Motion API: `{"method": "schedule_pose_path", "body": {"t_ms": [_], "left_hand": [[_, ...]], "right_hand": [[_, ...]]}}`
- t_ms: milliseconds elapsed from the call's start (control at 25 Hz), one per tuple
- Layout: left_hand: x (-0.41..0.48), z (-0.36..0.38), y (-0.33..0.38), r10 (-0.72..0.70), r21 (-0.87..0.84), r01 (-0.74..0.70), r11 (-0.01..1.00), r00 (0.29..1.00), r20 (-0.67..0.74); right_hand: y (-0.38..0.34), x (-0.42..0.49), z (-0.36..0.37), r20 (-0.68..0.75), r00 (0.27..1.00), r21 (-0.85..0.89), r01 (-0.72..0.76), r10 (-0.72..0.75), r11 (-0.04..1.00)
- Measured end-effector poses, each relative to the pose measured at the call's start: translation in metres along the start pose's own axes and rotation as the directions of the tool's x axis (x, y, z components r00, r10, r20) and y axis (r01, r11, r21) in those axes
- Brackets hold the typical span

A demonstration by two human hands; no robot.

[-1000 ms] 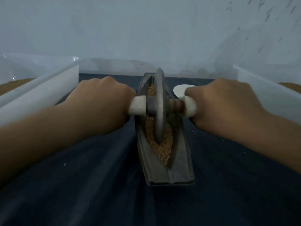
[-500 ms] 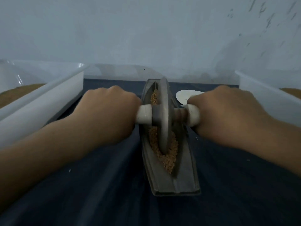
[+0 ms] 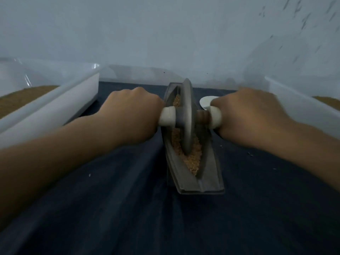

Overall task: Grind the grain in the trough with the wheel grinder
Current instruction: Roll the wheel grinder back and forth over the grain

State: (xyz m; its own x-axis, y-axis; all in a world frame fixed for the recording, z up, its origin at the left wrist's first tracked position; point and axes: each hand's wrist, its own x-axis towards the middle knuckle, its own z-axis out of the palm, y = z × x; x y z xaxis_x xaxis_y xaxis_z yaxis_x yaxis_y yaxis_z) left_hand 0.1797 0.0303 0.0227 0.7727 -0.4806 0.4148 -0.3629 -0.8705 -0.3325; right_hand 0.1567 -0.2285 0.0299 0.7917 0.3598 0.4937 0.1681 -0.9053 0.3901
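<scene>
Wheel grinder [image 3: 187,116]: standing upright in trough [image 3: 207,173] amid grain [image 3: 193,161]; left hand [image 3: 132,116] and right hand [image 3: 248,115] fingers curling round its white handles.

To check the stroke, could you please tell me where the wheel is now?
In the head view the wheel stands upright in the trough, right of centre, between the left hand and the right hand.

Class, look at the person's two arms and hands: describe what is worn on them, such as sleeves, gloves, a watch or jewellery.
Nothing worn shows. The left hand and right hand are ungloved; the left forearm and right forearm are bare to the frame edge: no sleeves, watch or wristband. Rings cannot be told from this angle.
</scene>
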Motion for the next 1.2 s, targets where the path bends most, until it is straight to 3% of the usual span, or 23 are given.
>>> {"method": "schedule_pose_path", "body": {"t_ms": [80,160,240,320,400,480,560,640,760,880,960,1080,1200], "left_hand": [[-0.006,-0.001,-0.002,0.0,0.023,0.001,1.0,0.998,-0.059],[0.017,0.006,0.001,-0.033,0.065,0.036,0.997,0.998,-0.057],[0.051,0.01,0.005,-0.145,0.098,0.144,0.985,0.989,0.008],[0.071,0.003,0.006,-0.152,0.121,0.145,0.982,0.987,0.048],[0.056,-0.005,0.005,-0.088,0.089,0.081,0.993,0.993,0.076],[0.019,-0.002,0.001,0.002,0.0,-0.002,1.0,0.999,0.045],[-0.002,-0.004,-0.003,0.055,-0.067,-0.057,0.996,0.998,-0.029],[0.009,0.002,-0.007,0.052,-0.026,-0.054,0.998,0.997,-0.061],[0.052,0.014,-0.002,-0.147,0.035,0.145,0.989,0.988,0.053],[0.065,0.009,0.0,-0.183,-0.005,0.186,0.983,0.973,0.142],[0.037,0.003,-0.002,-0.094,-0.07,0.105,0.992,0.985,0.146],[-0.003,0.001,-0.005,0.042,-0.081,-0.044,0.996,0.999,-0.026],[0.017,0.008,-0.005,0.003,-0.011,-0.003,1.0,0.999,-0.043]], "right_hand": [[-0.003,-0.004,-0.002,-0.106,0.994,-0.072,-0.023,0.015,0.997],[-0.009,0.017,0.006,-0.029,0.995,-0.026,-0.098,0.097,0.995],[-0.011,0.044,0.018,0.142,0.971,0.128,-0.209,0.19,0.97],[-0.008,0.056,0.024,0.239,0.945,0.204,-0.274,0.224,0.94],[-0.002,0.04,0.018,0.197,0.967,0.186,-0.197,0.16,0.963],[0.001,0.01,0.013,-0.009,0.999,0.084,-0.037,0.038,0.996],[0.002,-0.012,0.008,-0.121,0.992,0.109,0.051,-0.038,0.993],[-0.001,-0.004,0.011,-0.088,0.996,0.086,-0.007,0.014,0.996],[-0.012,0.04,0.014,0.09,0.977,0.1,-0.202,0.194,0.974],[-0.011,0.061,0.01,0.229,0.954,0.153,-0.231,0.192,0.961],[-0.005,0.039,0.004,0.143,0.986,0.096,-0.104,0.09,0.99],[-0.001,-0.006,0.0,-0.061,0.998,0.073,0.036,-0.031,0.997],[-0.005,0.01,0.008,0.011,0.998,0.024,-0.069,0.068,0.997]]}}
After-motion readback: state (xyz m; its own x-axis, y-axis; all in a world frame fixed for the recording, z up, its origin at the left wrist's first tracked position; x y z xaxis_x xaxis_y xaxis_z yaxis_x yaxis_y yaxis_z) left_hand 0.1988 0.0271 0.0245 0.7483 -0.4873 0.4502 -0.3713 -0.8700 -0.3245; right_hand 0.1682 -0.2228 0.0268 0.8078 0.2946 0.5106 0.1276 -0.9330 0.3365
